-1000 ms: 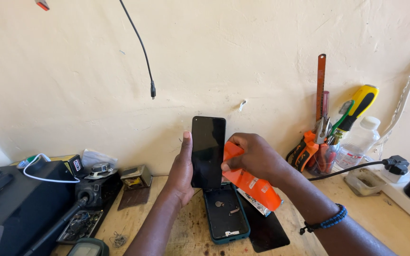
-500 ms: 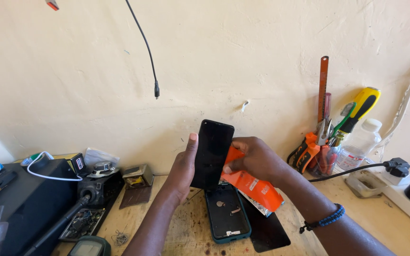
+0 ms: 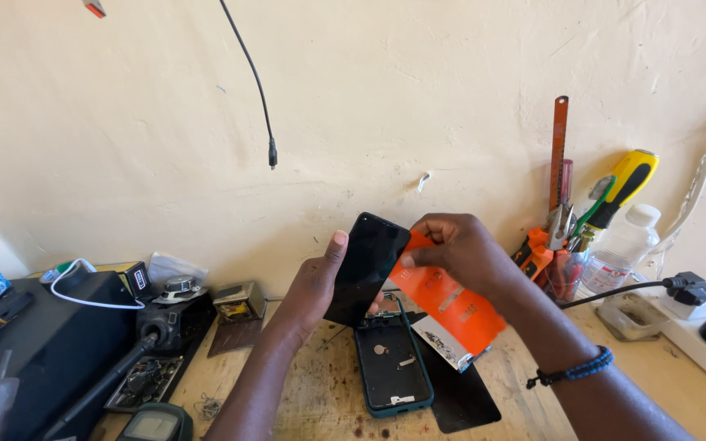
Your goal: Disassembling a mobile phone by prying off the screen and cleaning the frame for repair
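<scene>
Head view: left hand (image 3: 314,287) holds a black screen panel (image 3: 367,268) upright above the opened phone (image 3: 392,366) on the tabletop (image 3: 320,384); right hand (image 3: 461,249) pinches the panel's orange film (image 3: 447,298), seemingly mid-peel; a steady pull comes next.

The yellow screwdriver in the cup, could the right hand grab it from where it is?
Probably yes. The yellow screwdriver stands handle-up in the tool cup just beside the right hand, with nothing between them. But that hand is pinching the orange sheet, so it would likely have to let go first.
</scene>
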